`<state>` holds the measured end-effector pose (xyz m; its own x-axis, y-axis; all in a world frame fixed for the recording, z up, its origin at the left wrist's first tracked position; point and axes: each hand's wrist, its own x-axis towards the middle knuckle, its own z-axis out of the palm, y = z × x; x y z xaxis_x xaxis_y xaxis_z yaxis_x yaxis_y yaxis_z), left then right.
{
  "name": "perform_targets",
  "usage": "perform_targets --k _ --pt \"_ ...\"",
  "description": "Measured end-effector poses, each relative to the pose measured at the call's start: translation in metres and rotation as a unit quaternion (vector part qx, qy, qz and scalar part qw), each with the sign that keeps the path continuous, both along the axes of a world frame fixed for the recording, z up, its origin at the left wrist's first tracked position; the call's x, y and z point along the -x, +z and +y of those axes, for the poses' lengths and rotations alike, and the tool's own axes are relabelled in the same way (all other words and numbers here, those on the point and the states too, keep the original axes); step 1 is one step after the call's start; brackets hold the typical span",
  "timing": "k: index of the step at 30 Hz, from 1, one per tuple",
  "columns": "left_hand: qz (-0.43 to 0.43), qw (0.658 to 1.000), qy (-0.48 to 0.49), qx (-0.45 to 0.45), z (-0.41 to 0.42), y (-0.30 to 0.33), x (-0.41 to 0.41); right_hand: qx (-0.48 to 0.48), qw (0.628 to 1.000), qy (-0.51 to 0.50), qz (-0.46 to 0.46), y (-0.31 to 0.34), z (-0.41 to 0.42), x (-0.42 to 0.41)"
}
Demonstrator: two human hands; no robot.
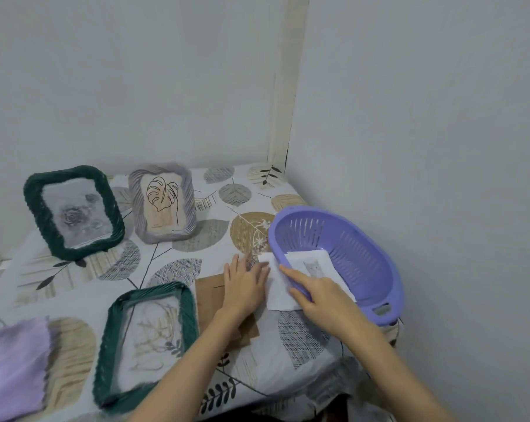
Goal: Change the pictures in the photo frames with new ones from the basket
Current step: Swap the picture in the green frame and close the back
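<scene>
From the head view, your left hand point(242, 284) lies flat, fingers straight, on the brown backing board point(210, 300), fingertips touching the white picture sheet point(277, 287). Your right hand point(314, 292) rests on that sheet at the near rim of the purple basket point(364, 269), fingers extended and relaxed. Another picture, showing a cat point(314, 266), lies inside the basket. The open green frame point(149, 342) lies flat on the bench point(178, 260), left of your left forearm.

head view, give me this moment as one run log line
left hand: flat on white paper | right hand: fingers over purple basket rim | green frame: lying flat
</scene>
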<state>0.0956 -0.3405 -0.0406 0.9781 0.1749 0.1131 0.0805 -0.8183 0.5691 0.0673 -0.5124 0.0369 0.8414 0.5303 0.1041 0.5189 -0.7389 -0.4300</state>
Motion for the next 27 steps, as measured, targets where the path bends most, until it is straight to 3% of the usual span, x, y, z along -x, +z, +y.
perform_targets --k 1,2,4,7,9,11,14,20,27 --pt "-0.028 0.99 0.002 0.14 0.001 0.009 0.001 0.014 1.0 0.001 -0.008 -0.001 0.002 0.004" --pt "-0.039 0.957 -0.005 0.288 -0.001 0.021 0.002 0.024 1.0 -0.001 -0.013 -0.002 0.004 0.005" --pt "-0.029 0.894 -0.033 0.447 -0.005 0.042 0.004 0.037 0.999 -0.007 -0.02 0.001 0.005 0.007" --pt "-0.017 0.898 -0.092 0.431 -0.008 0.057 0.005 0.007 0.999 -0.001 0.045 0.007 0.001 0.005" --pt "-0.012 0.91 -0.093 0.403 -0.007 0.057 0.003 -0.112 0.982 -0.017 0.153 0.013 -0.007 -0.001" --pt "-0.012 0.913 -0.081 0.401 -0.005 0.057 0.003 -0.2 0.961 -0.07 0.181 0.016 -0.019 -0.018" --pt "-0.03 0.911 -0.075 0.404 -0.004 0.055 0.006 -0.11 0.969 -0.178 0.129 0.012 -0.036 -0.05" --pt "-0.063 0.917 -0.074 0.386 -0.006 0.055 0.01 0.103 0.947 -0.224 0.207 -0.004 -0.038 -0.072" --pt "-0.058 0.919 -0.077 0.382 -0.004 0.054 0.01 0.068 0.946 -0.246 0.198 -0.004 -0.04 -0.077"
